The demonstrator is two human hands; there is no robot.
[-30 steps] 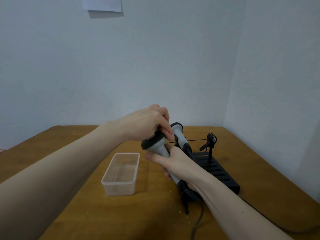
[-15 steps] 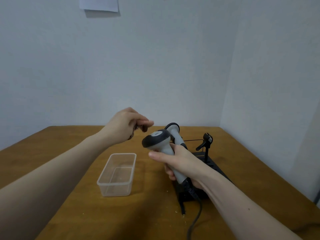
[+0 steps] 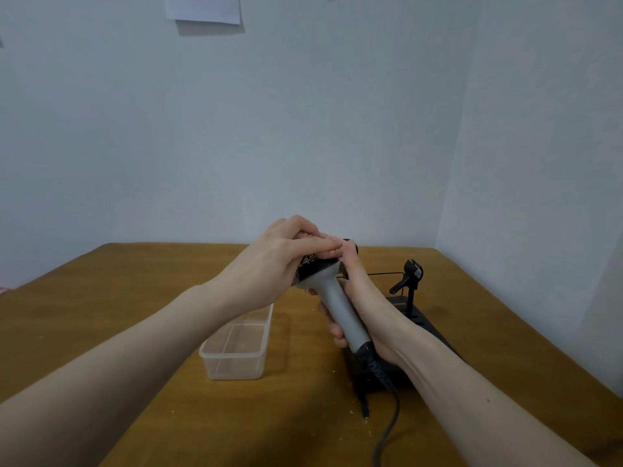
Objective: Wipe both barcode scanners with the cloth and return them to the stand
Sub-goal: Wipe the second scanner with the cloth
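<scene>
My right hand (image 3: 362, 310) grips the grey handle of a barcode scanner (image 3: 335, 303) and holds it tilted above the table. Over the scanner's dark head lies my left hand (image 3: 274, 261), holding a small dark patterned cloth (image 3: 306, 264) against it. Just behind my fingertips, the black top of the second scanner (image 3: 351, 247) peeks out; the rest of it is hidden. The black stand (image 3: 436, 330) sits on the table to the right, its thin upright holder (image 3: 410, 276) carrying nothing.
A clear plastic container (image 3: 236, 347) stands on the wooden table (image 3: 135, 298) under my left wrist. The scanner's dark cable (image 3: 387, 428) trails toward the front edge. White walls meet in the corner at the right.
My left hand, lifted off to the left half a second ago, has come back onto the scanner head with the cloth. The right hand keeps its grip on the handle.
</scene>
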